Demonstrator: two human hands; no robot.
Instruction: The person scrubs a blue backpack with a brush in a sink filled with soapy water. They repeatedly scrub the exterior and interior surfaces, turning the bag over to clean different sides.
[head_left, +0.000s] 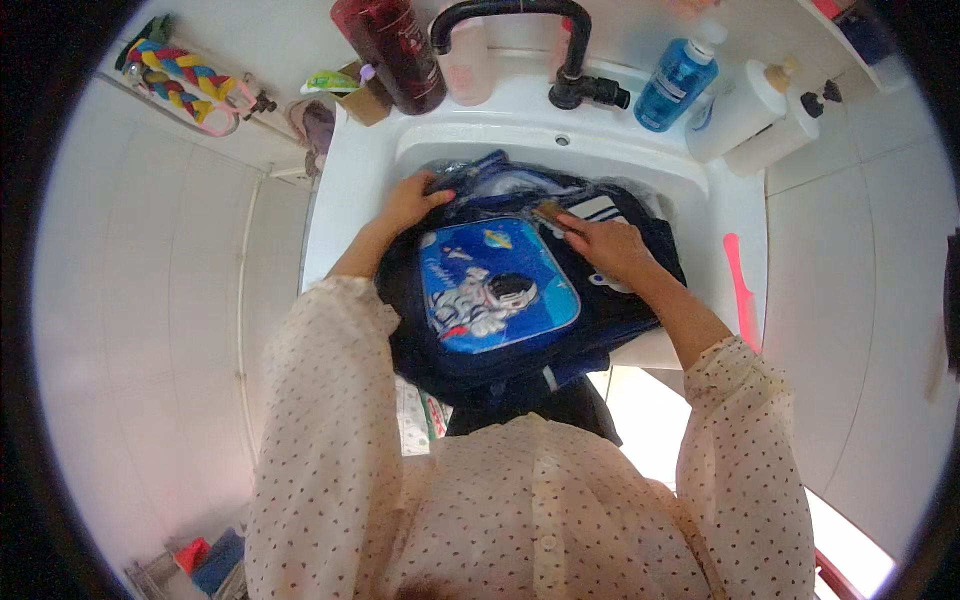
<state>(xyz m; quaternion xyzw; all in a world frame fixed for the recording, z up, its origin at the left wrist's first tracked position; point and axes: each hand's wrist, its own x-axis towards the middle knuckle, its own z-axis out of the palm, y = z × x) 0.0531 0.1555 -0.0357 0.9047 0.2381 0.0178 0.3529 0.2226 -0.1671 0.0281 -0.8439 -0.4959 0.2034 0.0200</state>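
Note:
A dark blue school backpack [500, 370] lies wet across the sink, its front panel upward. That panel is bright blue with an astronaut picture [490, 300]. At the bag's upper left edge, my left hand [408, 202] grips the dark fabric, thumb apart from the fingers. My right hand [608, 248] is closed around a small brown scrubbing brush [549, 214]. The brush rests against the bag just right of the astronaut panel's upper corner. Its bristles are mostly hidden. Some suds and water show around the bag's far edge.
A black faucet [572, 60] arches over the white sink [345, 190]. Behind it stand a dark red bottle [395, 55], a blue bottle [677, 85] and white pump bottles [745, 110]. A pink comb [741, 285] lies on the right rim. Braided, colourful cord [185, 80] hangs at the left wall.

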